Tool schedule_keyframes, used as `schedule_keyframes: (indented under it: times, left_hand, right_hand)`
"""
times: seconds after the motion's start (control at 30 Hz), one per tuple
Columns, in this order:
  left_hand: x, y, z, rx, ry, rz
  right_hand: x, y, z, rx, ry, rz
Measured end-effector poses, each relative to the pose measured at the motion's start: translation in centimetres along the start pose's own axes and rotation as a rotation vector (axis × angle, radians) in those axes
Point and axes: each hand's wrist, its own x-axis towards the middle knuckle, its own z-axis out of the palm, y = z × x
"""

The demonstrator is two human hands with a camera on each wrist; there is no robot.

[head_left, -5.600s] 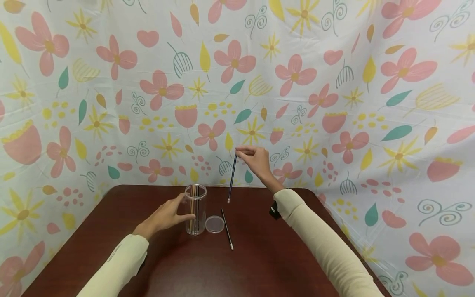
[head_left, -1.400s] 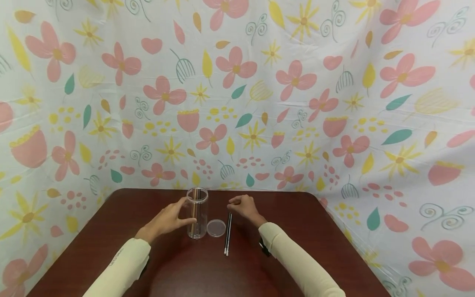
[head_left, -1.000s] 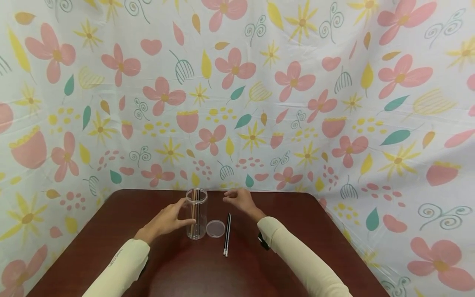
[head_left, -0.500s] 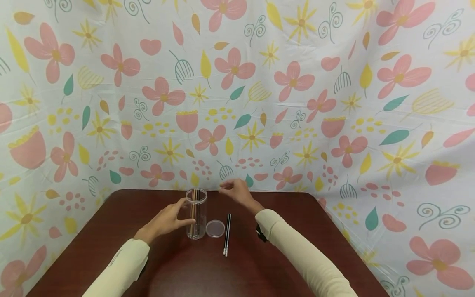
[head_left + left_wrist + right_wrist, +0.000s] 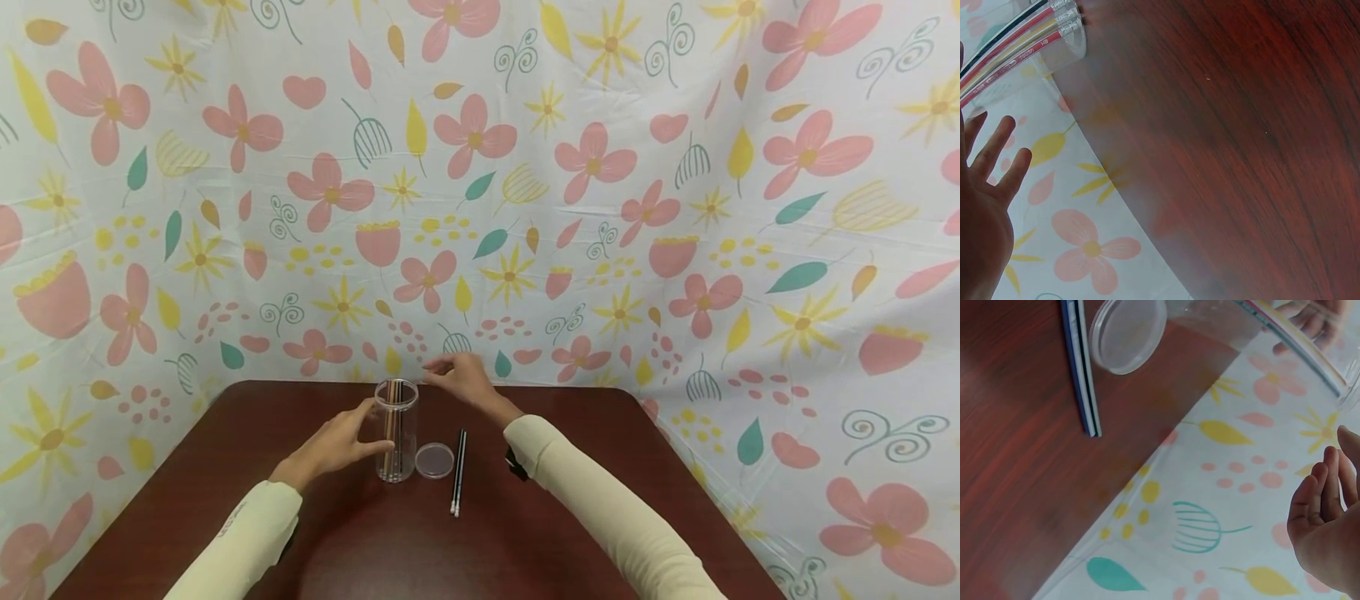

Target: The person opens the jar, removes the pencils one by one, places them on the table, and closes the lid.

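A tall clear plastic jar (image 5: 408, 429) stands uncapped on the table, with several pencils (image 5: 1019, 55) upright inside, their eraser ends at the bottom. My left hand (image 5: 330, 447) holds the jar from the left, thumb across its front; its other fingers spread out in the left wrist view. Close to the right of the jar's mouth, my right hand (image 5: 463, 381) hovers with fingers loosely bent and nothing between them. Two dark pencils (image 5: 459, 471) lie side by side on the table, erasers toward me. Between them and the jar lies the round clear lid (image 5: 434, 461).
The dark red-brown wooden table (image 5: 360, 542) ends at a back edge just behind the jar. A white curtain (image 5: 480, 217) with printed flowers hangs behind and on both sides.
My right hand has laid the blue pencil beside the other one and let go. It has since risen and moved left toward the jar's mouth. My left hand has stayed at the jar.
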Motion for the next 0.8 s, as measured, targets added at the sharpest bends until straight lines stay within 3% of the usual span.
schedule_keyframes:
  times: [0.43,0.8]
  left_hand:
    - [-0.1,0.3,-0.2,0.007,-0.013,-0.025]
    - [0.0,-0.1,0.0,0.001,-0.012,-0.003]
  right_hand:
    - [0.6,-2.5,1.3,0.011,-0.05,-0.071]
    - [0.7,-3.6,2.3,-0.005,-0.079,-0.124]
